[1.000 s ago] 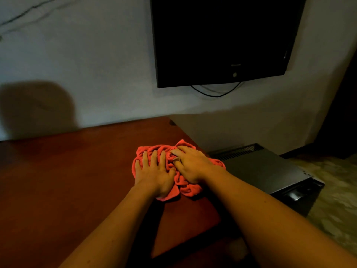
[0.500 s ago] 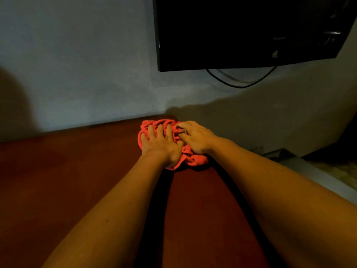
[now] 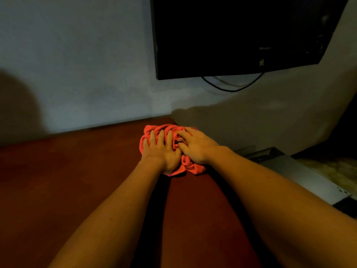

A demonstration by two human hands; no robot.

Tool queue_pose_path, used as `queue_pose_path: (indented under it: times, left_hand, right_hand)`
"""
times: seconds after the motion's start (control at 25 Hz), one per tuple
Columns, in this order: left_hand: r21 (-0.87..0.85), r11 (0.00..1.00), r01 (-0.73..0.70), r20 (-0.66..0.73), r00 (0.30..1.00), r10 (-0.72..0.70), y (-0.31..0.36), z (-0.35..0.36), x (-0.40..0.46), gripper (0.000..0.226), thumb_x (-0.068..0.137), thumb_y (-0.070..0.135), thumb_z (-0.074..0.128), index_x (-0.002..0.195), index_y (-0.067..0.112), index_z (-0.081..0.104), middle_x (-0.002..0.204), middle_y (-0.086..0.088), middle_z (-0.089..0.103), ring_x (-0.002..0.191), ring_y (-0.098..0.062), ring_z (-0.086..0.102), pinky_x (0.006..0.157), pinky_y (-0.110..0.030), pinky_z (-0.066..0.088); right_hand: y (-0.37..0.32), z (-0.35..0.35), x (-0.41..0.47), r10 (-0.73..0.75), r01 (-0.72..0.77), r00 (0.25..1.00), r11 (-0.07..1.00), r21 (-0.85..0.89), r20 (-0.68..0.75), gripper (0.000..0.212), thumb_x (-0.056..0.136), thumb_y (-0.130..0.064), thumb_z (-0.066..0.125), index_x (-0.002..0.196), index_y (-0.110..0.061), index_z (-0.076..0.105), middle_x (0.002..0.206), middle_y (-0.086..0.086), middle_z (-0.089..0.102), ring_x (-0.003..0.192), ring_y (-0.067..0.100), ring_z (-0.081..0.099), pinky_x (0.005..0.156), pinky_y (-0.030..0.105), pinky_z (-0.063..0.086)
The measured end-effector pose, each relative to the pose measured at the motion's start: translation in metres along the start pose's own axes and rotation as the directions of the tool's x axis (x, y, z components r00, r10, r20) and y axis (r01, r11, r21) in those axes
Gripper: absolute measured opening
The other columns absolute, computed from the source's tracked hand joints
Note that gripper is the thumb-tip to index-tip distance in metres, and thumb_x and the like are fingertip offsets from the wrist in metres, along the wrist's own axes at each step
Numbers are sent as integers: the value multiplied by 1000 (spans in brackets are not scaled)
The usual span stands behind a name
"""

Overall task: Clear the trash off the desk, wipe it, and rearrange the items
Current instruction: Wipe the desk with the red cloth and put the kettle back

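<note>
1. A crumpled red cloth [image 3: 170,132], soft and deeply ridged, lies bunched at the desk's [image 3: 67,180] far right corner, close to the wall [image 3: 77,64].
2. The left hand [image 3: 161,153] presses flat on the cloth, fingers straight and slightly spread; the right hand [image 3: 195,147] rests beside it on the same bundle, fingers extended and lying on the folds, thumb side touching the left hand.
3. The desk is smooth, dark reddish-brown wood; its right edge runs under the right forearm, and broad bare surface stretches to the left of the hands.
4. A flat black screen [image 3: 241,35] hangs on the pale, matte wall above, a thin black cable [image 3: 231,89] looping beneath it.
5. A grey metal box [image 3: 301,171] with a vented grille sits below the desk's right edge.
6. A small logo on the screen's lower frame is too blurred to read.
</note>
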State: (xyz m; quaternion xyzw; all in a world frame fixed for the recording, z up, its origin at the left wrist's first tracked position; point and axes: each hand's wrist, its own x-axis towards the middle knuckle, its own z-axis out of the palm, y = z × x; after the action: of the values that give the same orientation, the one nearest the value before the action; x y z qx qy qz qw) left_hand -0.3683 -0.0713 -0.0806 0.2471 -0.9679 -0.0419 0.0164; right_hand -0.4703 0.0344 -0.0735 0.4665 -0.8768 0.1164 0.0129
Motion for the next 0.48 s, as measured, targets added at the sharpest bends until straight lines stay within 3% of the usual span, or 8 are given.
queue_pose_path:
  times: [0.08, 0.48]
  left_hand:
    - [-17, 1000, -15, 10, 1000, 15, 5, 0, -28, 70, 99, 55, 19, 156, 25, -8, 164, -6, -14, 149, -33, -16, 120, -51, -5]
    - [10, 996, -91, 9, 996, 91, 43, 1, -195, 73, 98, 61, 19, 156, 26, -8, 164, -5, -12, 149, -33, -14, 120, -51, -4]
  right_hand:
    - [-7, -3, -27, 43, -42, 999, 999, -19, 17, 59, 96, -48, 33, 151, -27, 30, 160, 8, 20, 146, 28, 19, 117, 46, 24]
    - [-49, -27, -206, 35, -24, 998, 975, -219, 50, 58, 101, -45, 31, 154, -26, 19, 163, 8, 12, 148, 28, 13, 118, 49, 17]
